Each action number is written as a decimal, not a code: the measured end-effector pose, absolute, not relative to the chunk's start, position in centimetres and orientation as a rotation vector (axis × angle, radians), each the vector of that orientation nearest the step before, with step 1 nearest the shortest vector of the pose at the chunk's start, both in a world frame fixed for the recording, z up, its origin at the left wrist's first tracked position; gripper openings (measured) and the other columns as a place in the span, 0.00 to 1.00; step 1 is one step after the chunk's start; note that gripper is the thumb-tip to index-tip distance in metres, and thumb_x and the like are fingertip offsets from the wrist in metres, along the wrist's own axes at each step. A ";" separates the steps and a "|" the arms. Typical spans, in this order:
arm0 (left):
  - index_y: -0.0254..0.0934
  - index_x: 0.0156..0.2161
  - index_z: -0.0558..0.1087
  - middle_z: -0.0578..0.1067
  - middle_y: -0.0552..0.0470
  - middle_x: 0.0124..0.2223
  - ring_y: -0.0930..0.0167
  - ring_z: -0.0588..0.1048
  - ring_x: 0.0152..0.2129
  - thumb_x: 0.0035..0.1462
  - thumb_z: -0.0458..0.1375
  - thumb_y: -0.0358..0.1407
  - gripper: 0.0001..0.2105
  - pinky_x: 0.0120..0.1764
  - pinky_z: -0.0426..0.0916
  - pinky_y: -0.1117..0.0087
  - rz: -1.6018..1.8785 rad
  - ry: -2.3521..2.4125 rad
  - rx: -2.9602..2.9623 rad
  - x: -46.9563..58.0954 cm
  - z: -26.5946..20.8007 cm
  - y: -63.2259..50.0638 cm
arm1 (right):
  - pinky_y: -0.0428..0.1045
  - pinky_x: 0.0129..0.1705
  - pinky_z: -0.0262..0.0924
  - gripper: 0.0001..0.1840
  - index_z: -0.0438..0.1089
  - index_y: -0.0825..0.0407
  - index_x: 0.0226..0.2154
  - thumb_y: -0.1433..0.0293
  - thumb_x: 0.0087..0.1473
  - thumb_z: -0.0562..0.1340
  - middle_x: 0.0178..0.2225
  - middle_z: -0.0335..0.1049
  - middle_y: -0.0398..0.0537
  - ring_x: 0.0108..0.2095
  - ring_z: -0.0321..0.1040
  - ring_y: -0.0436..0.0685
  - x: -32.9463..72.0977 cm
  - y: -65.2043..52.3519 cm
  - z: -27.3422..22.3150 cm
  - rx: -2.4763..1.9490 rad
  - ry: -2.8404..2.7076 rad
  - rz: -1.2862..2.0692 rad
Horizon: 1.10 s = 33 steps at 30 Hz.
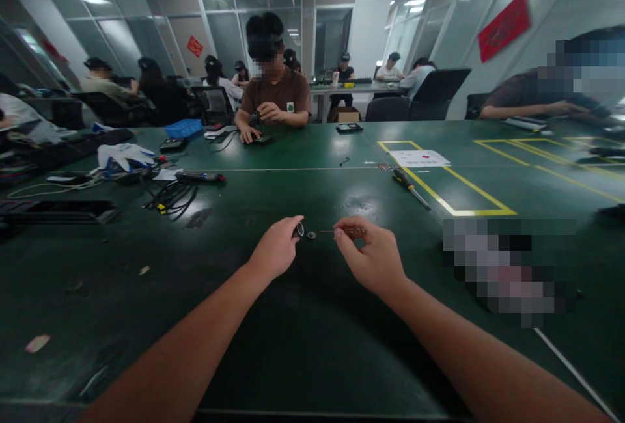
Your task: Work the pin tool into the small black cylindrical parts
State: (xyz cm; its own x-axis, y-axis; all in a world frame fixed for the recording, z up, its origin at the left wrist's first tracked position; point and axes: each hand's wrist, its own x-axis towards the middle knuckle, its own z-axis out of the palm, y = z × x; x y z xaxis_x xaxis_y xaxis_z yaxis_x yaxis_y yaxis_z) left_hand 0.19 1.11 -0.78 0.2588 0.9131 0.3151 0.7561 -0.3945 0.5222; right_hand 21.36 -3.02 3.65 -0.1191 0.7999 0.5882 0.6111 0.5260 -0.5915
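My left hand (280,246) is closed around a small dark cylindrical part (299,230) with a silvery ring at its open end, which faces right. In my right hand (372,250) is a slim screwdriver (354,232) with a reddish see-through handle. Its thin shaft points left, toward the left hand. Between the two hands a small round metal piece (311,235) lies on the green table (303,332). The screwdriver's tip is apart from this piece. My fingers hide much of the cylindrical part.
A larger yellow-and-black screwdriver (411,189) lies beyond my right hand, near a white sheet (420,159). At left are coiled black cables (170,198), a dark pen-like tool (200,177), white gloves (124,157) and a blue tray (183,128). A co-worker (276,88) sits opposite.
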 end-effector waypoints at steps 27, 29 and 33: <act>0.38 0.39 0.74 0.77 0.50 0.32 0.66 0.75 0.29 0.65 0.52 0.48 0.16 0.32 0.64 0.68 0.898 1.739 2.029 -3.0 1.4 3.8 | 0.49 0.34 0.66 0.05 0.74 0.50 0.35 0.70 0.60 0.61 0.27 0.77 0.43 0.28 0.75 0.54 21.7 -3.6 4.7 -1.110 -1.835 0.321; 0.37 0.35 0.72 0.75 0.53 0.29 0.70 0.71 0.25 0.61 0.55 0.45 0.12 0.29 0.61 0.70 1.116 1.749 1.733 -6.1 1.9 4.4 | 0.49 0.33 0.67 0.06 0.74 0.50 0.35 0.70 0.60 0.61 0.27 0.77 0.44 0.28 0.75 0.54 21.7 -3.6 4.7 -1.106 -1.840 0.329; 0.36 0.31 0.66 0.69 0.58 0.25 0.77 0.62 0.19 0.58 0.56 0.38 0.08 0.23 0.54 0.74 1.481 1.509 1.004 -13.0 3.4 4.3 | 0.48 0.32 0.66 0.06 0.74 0.50 0.35 0.70 0.60 0.61 0.27 0.76 0.43 0.27 0.74 0.53 21.7 -3.6 4.5 -1.105 -1.838 0.337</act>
State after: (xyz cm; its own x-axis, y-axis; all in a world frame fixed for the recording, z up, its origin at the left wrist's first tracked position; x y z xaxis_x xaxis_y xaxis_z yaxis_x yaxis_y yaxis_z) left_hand -13.00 4.29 3.41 -0.3839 0.9234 -0.0028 0.0144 0.0090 0.9999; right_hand 21.65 -3.56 4.52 -0.1594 0.8025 0.5750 0.5464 0.5568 -0.6256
